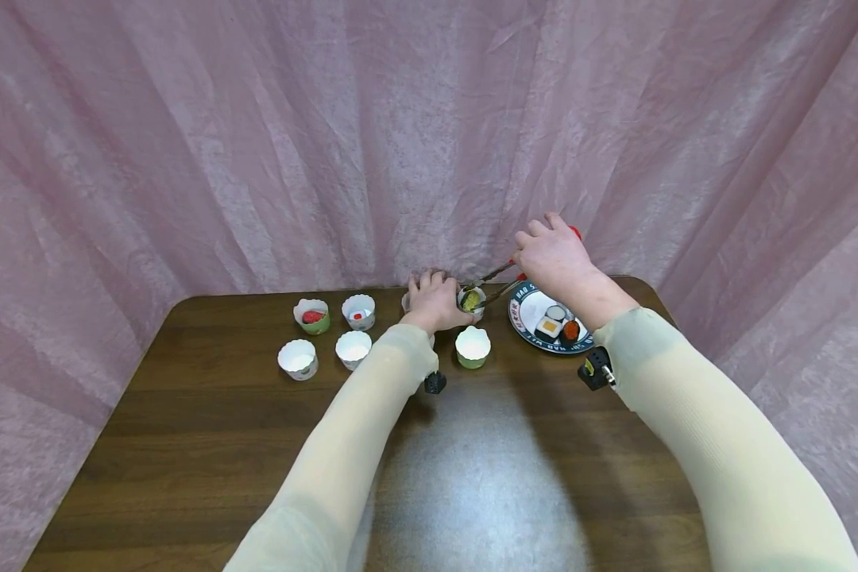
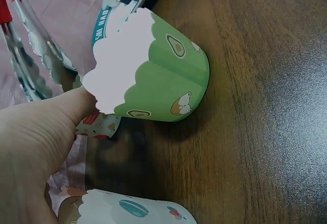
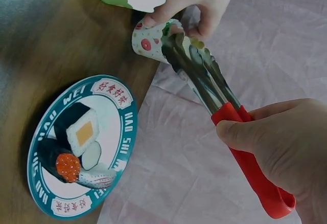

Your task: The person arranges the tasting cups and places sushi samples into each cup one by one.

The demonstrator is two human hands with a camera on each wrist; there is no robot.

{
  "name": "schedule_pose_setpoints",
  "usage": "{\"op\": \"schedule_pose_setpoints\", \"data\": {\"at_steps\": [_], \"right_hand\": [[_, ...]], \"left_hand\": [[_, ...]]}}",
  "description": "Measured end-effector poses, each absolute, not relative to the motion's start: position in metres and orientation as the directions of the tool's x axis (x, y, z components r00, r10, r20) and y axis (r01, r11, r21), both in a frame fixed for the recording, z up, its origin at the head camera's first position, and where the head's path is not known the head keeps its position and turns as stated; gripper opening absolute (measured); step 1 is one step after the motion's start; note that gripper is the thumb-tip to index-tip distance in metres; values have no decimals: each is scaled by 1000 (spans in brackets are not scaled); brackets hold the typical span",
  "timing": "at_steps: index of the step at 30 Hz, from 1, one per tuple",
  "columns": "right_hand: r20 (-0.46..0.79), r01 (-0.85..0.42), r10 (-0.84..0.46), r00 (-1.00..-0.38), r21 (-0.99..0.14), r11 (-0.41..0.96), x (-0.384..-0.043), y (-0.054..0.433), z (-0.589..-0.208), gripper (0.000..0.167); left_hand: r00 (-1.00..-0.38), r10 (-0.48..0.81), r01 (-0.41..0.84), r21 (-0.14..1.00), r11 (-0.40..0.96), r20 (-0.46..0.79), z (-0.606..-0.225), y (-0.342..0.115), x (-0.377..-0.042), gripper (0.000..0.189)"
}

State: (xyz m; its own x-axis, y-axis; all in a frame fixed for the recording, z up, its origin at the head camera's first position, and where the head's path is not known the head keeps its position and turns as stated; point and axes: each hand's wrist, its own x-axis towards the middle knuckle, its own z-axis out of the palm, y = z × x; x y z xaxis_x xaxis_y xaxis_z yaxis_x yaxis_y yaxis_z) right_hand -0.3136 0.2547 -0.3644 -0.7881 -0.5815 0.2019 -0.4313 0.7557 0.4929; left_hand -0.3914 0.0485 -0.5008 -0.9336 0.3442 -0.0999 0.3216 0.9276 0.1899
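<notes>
My left hand (image 1: 434, 302) pinches the rim of a patterned paper baking cup (image 3: 148, 44) between thumb and finger at the table's back edge. A yellow-green piece (image 1: 470, 301) shows inside that cup. My right hand (image 1: 554, 254) grips the red handles of metal tongs (image 3: 255, 175). The tongs' tips, slightly apart, are at the cup's mouth; whether they touch the piece I cannot tell. A green avocado-print baking cup (image 2: 168, 75) stands just in front of the held cup. Below my right hand lies a plate (image 3: 33, 168) with several toy sushi pieces, one topped with orange roe (image 3: 67, 168).
To the left stand a cup with a red piece (image 1: 312, 317), one with a small red-and-white piece (image 1: 358, 316), and two white-lined cups (image 1: 298, 360) in front. Another cup (image 2: 133, 208) is partly under my left hand. A pink curtain (image 1: 429, 143) hangs behind the table.
</notes>
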Motion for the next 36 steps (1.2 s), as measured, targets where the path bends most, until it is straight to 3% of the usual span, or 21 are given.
{"op": "schedule_pose_setpoints", "data": {"at_steps": [11,16,22,36], "right_hand": [[205,-376,-533,-821,509,774,-306,272,-345,12],[194,-369,-508,-839,483,794,-301,288,-341,38],[172,-364,-479,-860,450,816,-293,303,-339,50],[288,-378,-530,-798,446,811,-284,333,-341,46]], "left_hand": [[-929,355,331,201,922,-102,-491,37,-391,72],[-928,357,330,213,919,-103,-479,22,-389,70],[-926,373,353,217,910,-58,-461,3,-385,73],[-904,424,422,282,862,56,-424,-33,-375,77]]}}
